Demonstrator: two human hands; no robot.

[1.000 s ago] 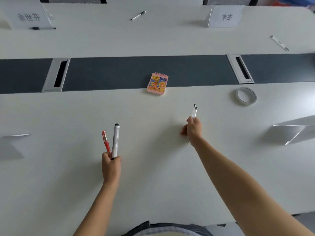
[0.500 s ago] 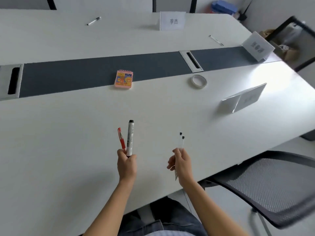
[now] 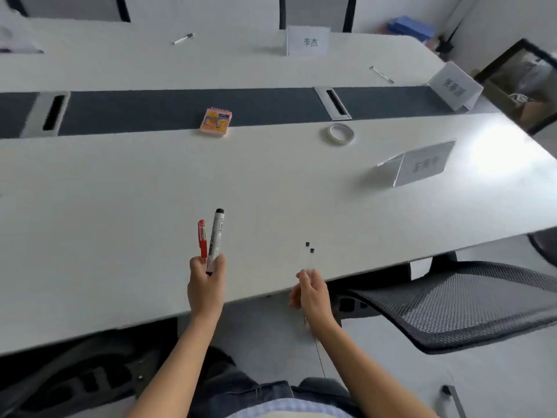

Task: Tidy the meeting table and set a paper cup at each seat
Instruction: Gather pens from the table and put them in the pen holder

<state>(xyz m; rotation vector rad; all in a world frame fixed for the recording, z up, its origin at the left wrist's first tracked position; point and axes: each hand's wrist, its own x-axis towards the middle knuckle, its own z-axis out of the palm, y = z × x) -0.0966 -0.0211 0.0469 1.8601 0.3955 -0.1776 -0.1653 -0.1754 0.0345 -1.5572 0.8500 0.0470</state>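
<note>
My left hand grips a red pen and a white marker with a black cap, both held upright over the near edge of the white meeting table. To its right, my right hand holds two thin clear pens with black tips, also pointing up, just past the table's edge. A pink notepad lies at the dark centre strip. A roll of clear tape lies to its right. No paper cup is in view.
Two more pens lie on the far half of the table, one at the back and one at the right. Name cards stand at the back, far right and near right. A mesh chair stands to my right.
Both hands have drawn back from the middle of the table toward its near edge, still holding their pens. The view has pulled back and swung right, bringing the chair and floor into sight.
</note>
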